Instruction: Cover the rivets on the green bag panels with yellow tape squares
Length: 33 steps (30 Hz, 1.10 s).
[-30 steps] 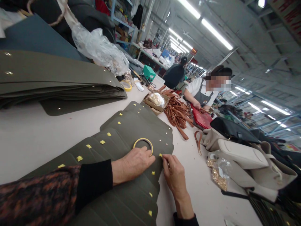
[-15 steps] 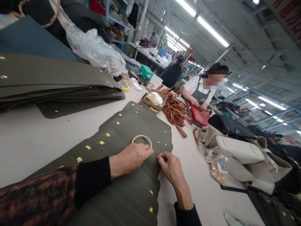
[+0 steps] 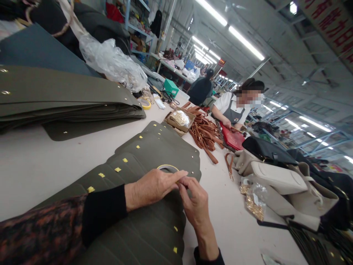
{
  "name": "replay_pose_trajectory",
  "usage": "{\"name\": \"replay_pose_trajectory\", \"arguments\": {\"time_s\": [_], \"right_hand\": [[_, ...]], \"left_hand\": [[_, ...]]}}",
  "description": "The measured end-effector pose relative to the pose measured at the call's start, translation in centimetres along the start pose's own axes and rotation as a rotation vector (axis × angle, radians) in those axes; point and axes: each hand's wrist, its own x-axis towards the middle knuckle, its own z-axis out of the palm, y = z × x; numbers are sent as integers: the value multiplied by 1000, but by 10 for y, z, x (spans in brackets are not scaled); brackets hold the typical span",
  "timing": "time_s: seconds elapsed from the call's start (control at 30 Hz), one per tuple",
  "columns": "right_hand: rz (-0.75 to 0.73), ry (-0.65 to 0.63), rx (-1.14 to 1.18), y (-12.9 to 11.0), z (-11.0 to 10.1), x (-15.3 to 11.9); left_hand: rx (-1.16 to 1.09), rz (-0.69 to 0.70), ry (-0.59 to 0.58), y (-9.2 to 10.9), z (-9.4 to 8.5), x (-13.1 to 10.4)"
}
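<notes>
Nearest: left hand [image 3: 150, 187] lying palm-down on a fanned row of olive leather panels [image 3: 154, 228], fingers stretched toward a yellow tape roll [image 3: 168, 168] that rests on the topmost panel; fingertips at the roll's near edge. Right hand [image 3: 194, 200] just beside it, thumb and forefinger pinched together at the roll's near rim, apparently on the tape end, though the pinched piece too small to make out. Small yellow tape squares [image 3: 117, 169] stuck along the panels' edges. All on a pale worktable [image 3: 41, 165].

Middle ground, right: clear bag of gold hardware [image 3: 253, 202] beside cream handbags [image 3: 278, 176]. Left: thick stack of olive panels [image 3: 68, 97].

Farther: open box of gold fittings [image 3: 179, 118], touching a heap of tan straps [image 3: 205, 134]; second tape roll [image 3: 145, 103]; plastic bag [image 3: 113, 62].

Far end: a seated co-worker [image 3: 234, 108], hands on a red piece [image 3: 233, 138].
</notes>
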Motion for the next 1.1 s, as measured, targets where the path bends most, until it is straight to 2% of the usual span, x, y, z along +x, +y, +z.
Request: {"name": "replay_pose_trajectory", "arguments": {"time_s": [0.27,0.37,0.43,0.57,0.63,0.73,0.8,0.9,1.0,1.1], "right_hand": [[-82,91,-269,6,9,-4],[-16,121,-236,4,12,-5],[103,138,-154,0,14,-4],[492,122,191,-3,17,2],[635,152,341,5,17,7],[768,233,416,29,13,12],[814,200,425,46,9,14],[798,81,390,62,6,17],[746,-11,257,64,6,22],[675,-96,27,62,9,29]], "left_hand": [[-39,-102,-81,6,-9,4],[18,-141,-73,5,-9,5],[55,-142,-70,5,-8,7],[143,-101,-33,5,-8,10],[160,-68,26,7,-8,10],[171,-54,92,7,-8,8],[216,-72,62,5,-7,6],[293,-125,-82,2,-4,5],[322,-165,-186,2,1,6],[328,-174,-205,5,4,6]]}}
